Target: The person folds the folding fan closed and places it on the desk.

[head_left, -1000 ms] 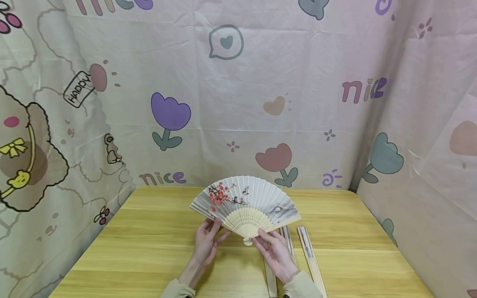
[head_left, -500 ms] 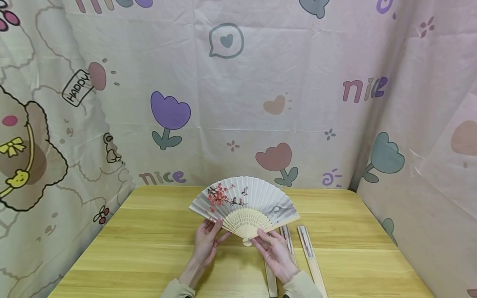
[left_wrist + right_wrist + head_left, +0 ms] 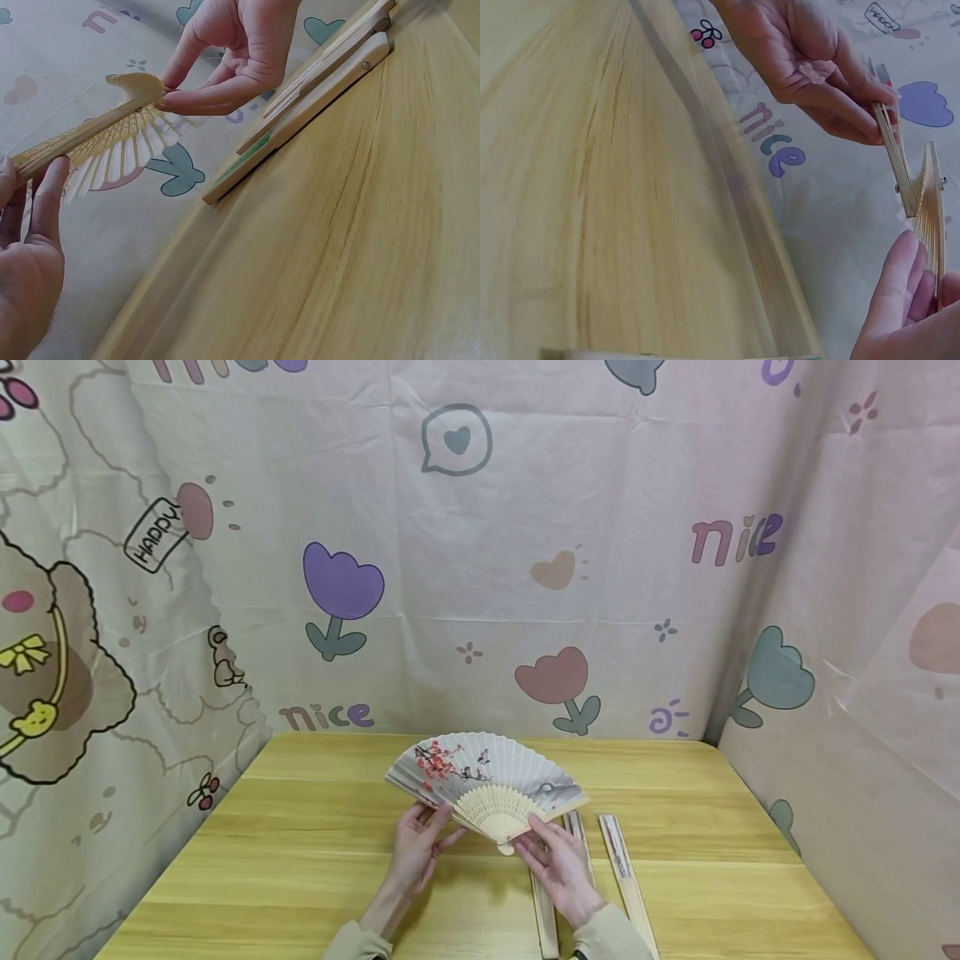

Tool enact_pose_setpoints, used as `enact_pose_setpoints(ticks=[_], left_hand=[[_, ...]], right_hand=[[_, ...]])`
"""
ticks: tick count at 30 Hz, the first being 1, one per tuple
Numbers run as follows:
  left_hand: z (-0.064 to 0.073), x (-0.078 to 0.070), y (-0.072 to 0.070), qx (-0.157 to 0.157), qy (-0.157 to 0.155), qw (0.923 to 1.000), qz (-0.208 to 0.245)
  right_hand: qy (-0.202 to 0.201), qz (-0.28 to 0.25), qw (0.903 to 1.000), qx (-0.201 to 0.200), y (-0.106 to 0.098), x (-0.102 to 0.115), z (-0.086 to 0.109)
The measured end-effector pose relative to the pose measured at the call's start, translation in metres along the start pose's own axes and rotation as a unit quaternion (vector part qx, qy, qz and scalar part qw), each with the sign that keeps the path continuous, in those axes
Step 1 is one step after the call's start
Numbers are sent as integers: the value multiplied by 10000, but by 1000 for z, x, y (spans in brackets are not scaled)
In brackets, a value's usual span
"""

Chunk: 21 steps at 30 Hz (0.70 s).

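A spread folding fan (image 3: 517,768) with red blossoms, small birds and pale wooden ribs is held up over the table between both hands. My left hand (image 3: 416,852) pinches its left outer rib between thumb and fingers. With thumb and fingers, my right hand (image 3: 562,864) grips the right rib close to the pivot. The left wrist view shows the fan's ribs (image 3: 135,101) fanned out between the two hands. In the right wrist view the folding fan (image 3: 900,169) is seen edge-on, its leaf bent in a curve.
Three folded fans lie on the wooden table (image 3: 262,843): one folded fan (image 3: 630,889) to the right of my right hand, another folded fan (image 3: 545,918) left of its wrist, and a third folded fan (image 3: 576,825) partly hidden behind it. A printed cloth (image 3: 450,568) hangs around the table.
The fan's upper edge has dropped and its right end has moved inward, so it looks tilted back and a little narrower. My right hand has shifted slightly right; the left hand barely moved.
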<state>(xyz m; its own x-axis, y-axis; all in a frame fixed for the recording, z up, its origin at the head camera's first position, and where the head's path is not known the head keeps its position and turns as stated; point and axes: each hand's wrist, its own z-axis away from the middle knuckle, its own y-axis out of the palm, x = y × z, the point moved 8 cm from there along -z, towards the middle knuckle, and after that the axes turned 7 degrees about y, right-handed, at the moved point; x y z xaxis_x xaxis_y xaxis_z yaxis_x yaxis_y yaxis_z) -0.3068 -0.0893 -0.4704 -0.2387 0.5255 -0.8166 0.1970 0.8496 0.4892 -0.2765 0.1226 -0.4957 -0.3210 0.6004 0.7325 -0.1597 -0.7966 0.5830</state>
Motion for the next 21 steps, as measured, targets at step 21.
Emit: enact_pose_setpoints(ticks=[21], left_hand=[[1,-5,-3,-143,220,9995,-157]], right_hand=[[-68,51,9996,264,3,-1,2]])
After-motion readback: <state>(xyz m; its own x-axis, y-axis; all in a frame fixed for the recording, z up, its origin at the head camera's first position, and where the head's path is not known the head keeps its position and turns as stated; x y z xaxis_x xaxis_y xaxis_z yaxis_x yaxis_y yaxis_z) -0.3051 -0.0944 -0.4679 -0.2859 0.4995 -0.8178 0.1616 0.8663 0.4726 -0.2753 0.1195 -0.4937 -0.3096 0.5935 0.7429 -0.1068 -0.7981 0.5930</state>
